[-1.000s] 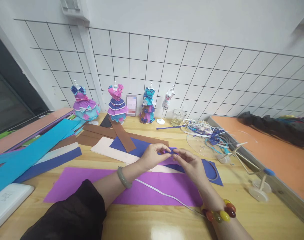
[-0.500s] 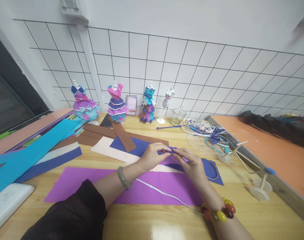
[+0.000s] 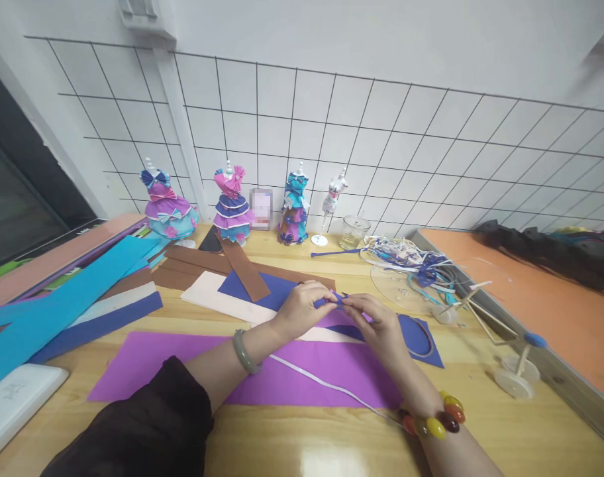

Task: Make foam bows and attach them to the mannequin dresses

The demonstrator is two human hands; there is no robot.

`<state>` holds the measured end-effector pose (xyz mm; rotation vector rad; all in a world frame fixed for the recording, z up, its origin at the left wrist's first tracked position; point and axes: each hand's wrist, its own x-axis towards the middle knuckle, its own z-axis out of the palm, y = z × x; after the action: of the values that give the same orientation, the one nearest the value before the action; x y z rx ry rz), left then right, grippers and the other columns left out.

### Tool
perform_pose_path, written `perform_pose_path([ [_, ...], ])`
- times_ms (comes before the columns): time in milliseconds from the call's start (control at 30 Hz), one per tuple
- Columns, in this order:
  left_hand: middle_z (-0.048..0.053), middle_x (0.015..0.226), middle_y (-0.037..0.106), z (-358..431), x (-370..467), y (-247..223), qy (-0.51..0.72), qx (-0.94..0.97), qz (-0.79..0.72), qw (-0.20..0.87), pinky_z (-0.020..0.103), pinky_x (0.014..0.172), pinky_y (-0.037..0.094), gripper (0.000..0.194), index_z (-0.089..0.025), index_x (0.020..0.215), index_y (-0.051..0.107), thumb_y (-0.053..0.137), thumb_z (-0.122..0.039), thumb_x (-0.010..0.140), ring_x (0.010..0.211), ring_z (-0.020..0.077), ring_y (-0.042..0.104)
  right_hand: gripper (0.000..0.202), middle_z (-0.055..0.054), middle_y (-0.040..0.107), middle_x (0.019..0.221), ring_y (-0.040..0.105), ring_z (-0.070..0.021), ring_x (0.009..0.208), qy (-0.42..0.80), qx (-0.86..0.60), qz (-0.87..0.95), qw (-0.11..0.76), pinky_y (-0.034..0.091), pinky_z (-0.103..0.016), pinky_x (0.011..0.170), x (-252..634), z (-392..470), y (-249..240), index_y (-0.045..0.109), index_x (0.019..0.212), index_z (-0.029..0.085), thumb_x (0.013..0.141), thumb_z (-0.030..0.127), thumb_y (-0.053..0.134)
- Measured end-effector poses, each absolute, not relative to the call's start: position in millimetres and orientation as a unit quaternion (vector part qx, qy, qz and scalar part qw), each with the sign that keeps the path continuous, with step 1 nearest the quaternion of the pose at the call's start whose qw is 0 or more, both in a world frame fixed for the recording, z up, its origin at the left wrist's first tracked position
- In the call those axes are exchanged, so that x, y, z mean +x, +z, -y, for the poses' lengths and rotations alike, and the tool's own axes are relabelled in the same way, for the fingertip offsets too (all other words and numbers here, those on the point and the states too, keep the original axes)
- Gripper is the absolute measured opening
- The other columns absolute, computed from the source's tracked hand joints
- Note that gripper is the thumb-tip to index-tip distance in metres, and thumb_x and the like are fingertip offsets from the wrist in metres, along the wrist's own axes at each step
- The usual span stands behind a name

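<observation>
Pinching a blue piece (image 3: pixel 340 301) in both hands (image 3: pixel 302 311) (image 3: pixel 380 328), short of the far edge of the tabletop (image 3: pixel 262 440), at risk of dropping or skewing it through uneven grip.

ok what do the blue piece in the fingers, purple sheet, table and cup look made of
Blue piece: possibly matte fabric; mostly hidden, hard to tell. Purple sheet: likely felt or matte fabric; flat colour, no shine. Table: wood or wood-look, glossy; grain and a bright reflection show. Cup: clear glass or plastic, shiny; see-through sides.
</observation>
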<state>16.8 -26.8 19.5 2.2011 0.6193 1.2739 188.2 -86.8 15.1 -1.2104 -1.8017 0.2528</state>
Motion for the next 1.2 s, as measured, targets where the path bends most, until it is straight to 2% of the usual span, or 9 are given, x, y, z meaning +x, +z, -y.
perform_pose_path([
  [367, 0.005, 0.076, 0.065, 26.1, 15.1, 20.9, 0.472, 0.805, -0.251, 0.257, 0.027, 0.073, 0.043, 0.007, -0.018, 0.076, 0.063, 0.059, -0.022, 0.072, 0.074, 0.0141, 0.058, 0.015, -0.005, 0.064, 0.081, 0.060, -0.0193, 0.073, 0.114, -0.504, 0.703, 0.489, 0.048, -0.034, 0.067, 184.3, 89.1, 18.4, 0.064, 0.089, 0.025, 0.080, 0.028, 0.053],
  [800, 0.004, 0.075, 0.065, 26.7, 16.1, 23.8, 0.468, 0.742, -0.284, 0.387, 0.025, 0.070, 0.045, 0.011, -0.015, 0.072, 0.064, 0.064, -0.026, 0.067, 0.072, 0.0130, 0.058, 0.012, -0.006, 0.066, 0.083, 0.061, -0.0197, 0.075, 0.140, -0.522, 0.661, 0.521, 0.049, -0.034, 0.067, 181.8, 92.2, 23.1, 0.065, 0.081, 0.022, 0.077, 0.028, 0.056],
  [1000, 0.006, 0.082, 0.065, 25.8, 16.9, 25.5, 0.439, 0.695, -0.269, 0.502, 0.026, 0.070, 0.046, 0.024, -0.013, 0.083, 0.065, 0.067, -0.027, 0.063, 0.073, 0.0129, 0.057, 0.012, -0.006, 0.067, 0.083, 0.062, -0.0211, 0.078, 0.145, -0.525, 0.654, 0.526, 0.051, -0.034, 0.066, 183.6, 91.7, 21.6, 0.066, 0.081, 0.023, 0.074, 0.029, 0.059],
  [1200, 0.004, 0.074, 0.064, 25.7, 15.6, 26.5, 0.419, 0.702, -0.284, 0.501, 0.024, 0.066, 0.045, 0.021, -0.013, 0.079, 0.066, 0.066, -0.029, 0.065, 0.067, 0.0115, 0.055, 0.011, -0.006, 0.067, 0.085, 0.062, -0.0206, 0.078, 0.163, -0.522, 0.652, 0.524, 0.051, -0.033, 0.065, 183.2, 92.5, 21.4, 0.066, 0.082, 0.023, 0.075, 0.028, 0.059],
])
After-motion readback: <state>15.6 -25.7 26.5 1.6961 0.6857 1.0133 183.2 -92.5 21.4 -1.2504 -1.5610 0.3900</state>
